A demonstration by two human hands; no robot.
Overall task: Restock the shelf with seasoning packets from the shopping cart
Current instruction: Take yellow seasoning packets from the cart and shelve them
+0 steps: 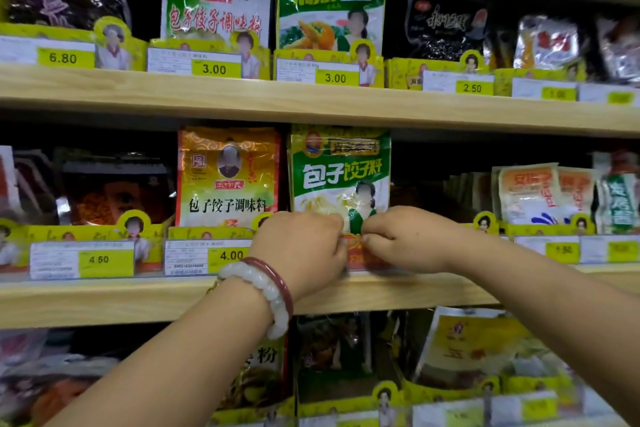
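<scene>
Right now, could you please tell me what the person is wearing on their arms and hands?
Both forearms are bare, with no sleeves or gloves in view. The left hand has two bracelets at its wrist: a pale white beaded bracelet and a smooth dark red bangle. The right hand shows no jewellery.

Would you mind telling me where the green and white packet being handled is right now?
The green and white packet stands upright on the middle shelf, centre of the head view, right beside the orange packet; the left hand and right hand grip its lower edge.

bare forearms, white bead bracelet (273,291), red bangle (277,279)
</scene>
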